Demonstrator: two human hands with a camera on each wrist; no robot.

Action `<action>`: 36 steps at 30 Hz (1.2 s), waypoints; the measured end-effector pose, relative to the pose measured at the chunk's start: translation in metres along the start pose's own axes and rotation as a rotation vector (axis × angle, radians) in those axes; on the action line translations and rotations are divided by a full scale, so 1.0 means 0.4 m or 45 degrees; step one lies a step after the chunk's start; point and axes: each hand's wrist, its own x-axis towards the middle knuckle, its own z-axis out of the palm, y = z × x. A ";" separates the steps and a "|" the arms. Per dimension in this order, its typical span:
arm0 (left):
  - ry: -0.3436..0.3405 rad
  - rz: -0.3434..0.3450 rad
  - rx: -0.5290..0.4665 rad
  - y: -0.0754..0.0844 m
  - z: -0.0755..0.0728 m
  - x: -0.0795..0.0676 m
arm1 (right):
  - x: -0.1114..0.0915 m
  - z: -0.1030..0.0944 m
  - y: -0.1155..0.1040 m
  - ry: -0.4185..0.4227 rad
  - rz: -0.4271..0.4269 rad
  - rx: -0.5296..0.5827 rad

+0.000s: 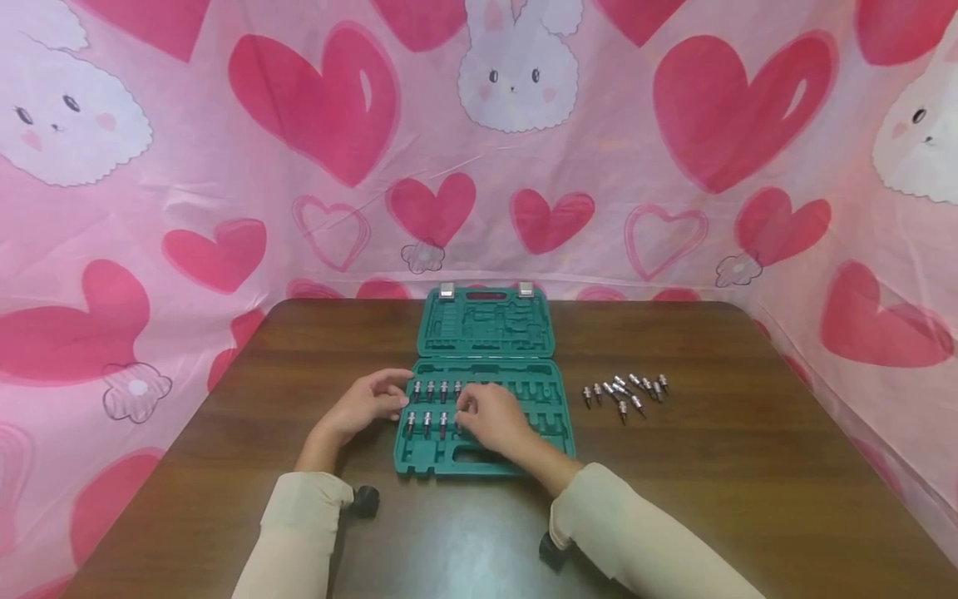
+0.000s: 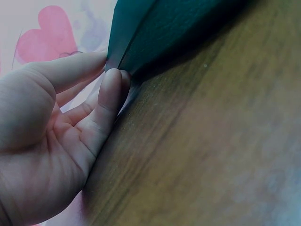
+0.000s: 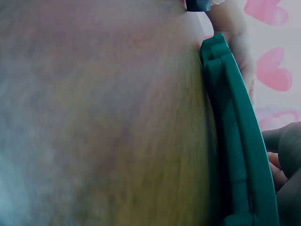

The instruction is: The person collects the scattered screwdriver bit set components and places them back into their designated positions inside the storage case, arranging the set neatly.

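Note:
A green tool case [image 1: 422, 453] lies opened on the table, its lid folded back. My left hand [image 1: 367, 408] rests at the case's left edge, thumb and fingertips touching its side. Over the lower row of slots my right hand [image 1: 494, 420] pinches a socket bit [image 1: 459, 427], mostly hidden beneath the fingers. Several silver socket bits [image 1: 444, 391] stand in the left part of the upper row, and more [image 1: 427, 423] in the lower row. In the right wrist view only part of the right hand [image 3: 287, 160] shows, beyond the case's front edge.
Several loose socket bits [image 1: 621, 387] lie scattered on the brown wooden table [image 1: 674, 482], right of the case. The upright lid [image 1: 486, 324] has moulded recesses and two latches. Pink heart-patterned cloth [image 1: 434, 150] hangs behind and along both sides.

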 end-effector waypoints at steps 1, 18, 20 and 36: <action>0.001 0.000 0.001 -0.001 0.000 0.000 | 0.001 0.000 0.002 0.000 -0.006 0.004; 0.011 -0.004 0.017 -0.001 0.000 0.000 | 0.024 -0.026 0.009 -0.122 -0.028 0.024; 0.008 0.000 0.016 -0.001 0.000 0.000 | 0.025 -0.025 0.009 -0.112 -0.021 0.017; 0.007 0.004 0.013 0.005 0.001 -0.004 | 0.026 -0.020 0.027 -0.027 -0.008 0.088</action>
